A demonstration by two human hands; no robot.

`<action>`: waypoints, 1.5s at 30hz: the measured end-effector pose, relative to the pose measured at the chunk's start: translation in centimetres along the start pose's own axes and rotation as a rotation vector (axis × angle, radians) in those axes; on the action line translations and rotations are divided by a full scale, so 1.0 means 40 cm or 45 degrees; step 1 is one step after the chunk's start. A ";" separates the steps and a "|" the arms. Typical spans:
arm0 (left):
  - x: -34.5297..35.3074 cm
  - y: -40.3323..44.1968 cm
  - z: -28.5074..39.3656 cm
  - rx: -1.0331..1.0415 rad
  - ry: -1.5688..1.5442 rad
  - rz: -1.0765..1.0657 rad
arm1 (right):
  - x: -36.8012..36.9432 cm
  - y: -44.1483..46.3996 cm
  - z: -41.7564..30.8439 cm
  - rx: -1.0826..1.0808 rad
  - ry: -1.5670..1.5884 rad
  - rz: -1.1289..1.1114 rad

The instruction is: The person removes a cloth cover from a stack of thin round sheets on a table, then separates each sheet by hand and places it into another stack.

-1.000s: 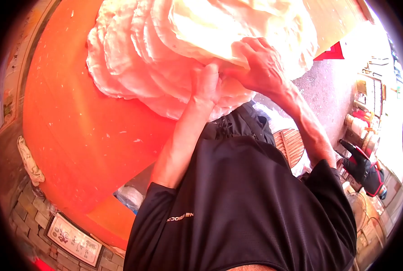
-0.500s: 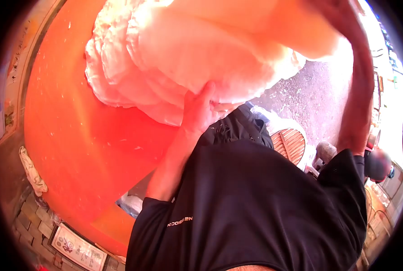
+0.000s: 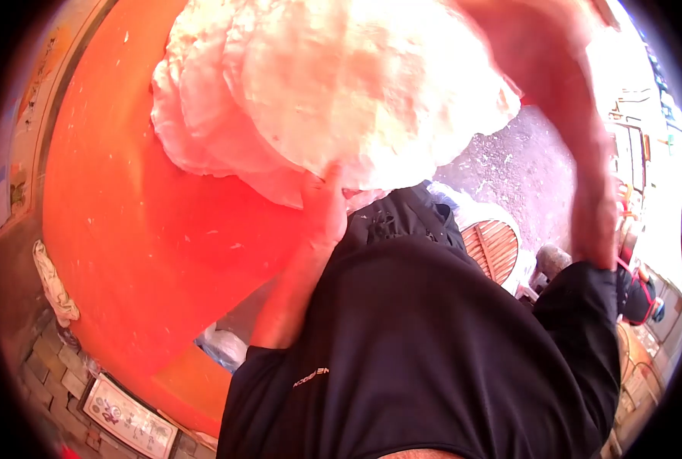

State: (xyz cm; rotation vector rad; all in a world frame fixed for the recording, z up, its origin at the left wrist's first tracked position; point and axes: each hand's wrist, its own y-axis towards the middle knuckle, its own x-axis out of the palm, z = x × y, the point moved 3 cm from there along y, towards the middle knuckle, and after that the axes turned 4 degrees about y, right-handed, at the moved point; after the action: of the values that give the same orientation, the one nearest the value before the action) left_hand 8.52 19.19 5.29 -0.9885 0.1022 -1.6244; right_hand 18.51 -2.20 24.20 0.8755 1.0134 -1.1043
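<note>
A stack of thin, pale, round dough sheets (image 3: 341,92) lies overlapping on an orange table (image 3: 126,252), brightly lit. At the stack's near edge is my left hand (image 3: 325,206), its thumb on top and its other fingers curled at the rim, mostly hidden; it grips the edge of the sheets. My right hand (image 3: 520,38) reaches in over the right side of the stack at the top of the view. Motion blur and glare smear its fingers, and whether it touches a sheet is not visible.
A slatted round wooden piece (image 3: 492,249) with plastic around it sits by my right side, beside a grey roller-like object (image 3: 553,260). A crumpled cloth (image 3: 54,283) lies at the table's left edge. A framed sign (image 3: 130,417) rests on bricks at lower left.
My right hand has swung left and down over the stack. The raised, folded top sheet now lies flatter across the pile. My left hand has stayed at the near edge, shifting slightly.
</note>
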 end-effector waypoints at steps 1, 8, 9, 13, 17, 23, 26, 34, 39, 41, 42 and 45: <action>-0.011 -0.001 -0.017 -0.017 0.025 0.016 | 0.077 -0.020 -0.055 -0.187 0.250 0.035; -0.040 -0.034 -0.053 -0.008 0.265 0.138 | 0.206 -0.091 -0.281 -0.211 0.892 -0.064; -0.051 -0.027 -0.069 -0.012 0.233 0.079 | 0.182 -0.090 -0.277 -0.210 0.900 -0.018; -0.046 -0.017 -0.069 -0.012 0.334 0.102 | 0.212 -0.131 -0.361 -0.262 1.007 -0.261; -0.036 -0.039 -0.047 0.027 0.203 -0.022 | 0.195 -0.179 -0.340 -0.302 1.336 -0.269; -0.018 -0.032 -0.033 -0.018 -0.035 -0.010 | 0.248 -0.239 -0.334 -0.231 1.127 -0.086; -0.014 -0.022 -0.001 0.169 0.118 -0.102 | 0.240 -0.200 -0.290 -0.516 0.294 0.024; -0.169 -0.010 0.036 0.344 0.434 0.266 | -0.168 0.017 0.006 -0.638 -0.360 1.038; -0.160 0.009 0.041 0.185 0.254 0.361 | 0.042 0.028 -0.147 -0.257 0.354 0.193; -0.160 0.022 0.025 0.143 0.214 0.325 | 0.222 0.010 -0.202 -0.146 0.642 -0.085; -0.169 0.027 0.019 0.145 0.211 0.329 | 0.260 -0.005 -0.221 -0.027 0.732 -0.215; -0.185 0.035 0.009 0.163 -0.014 0.310 | 0.303 -0.027 -0.219 -0.067 0.896 -0.250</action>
State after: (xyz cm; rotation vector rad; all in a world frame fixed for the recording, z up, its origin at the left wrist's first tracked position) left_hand 9.63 25.13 0.78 -0.8524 0.1056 -1.3854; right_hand 17.30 2.25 9.91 1.1738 1.7286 -0.9335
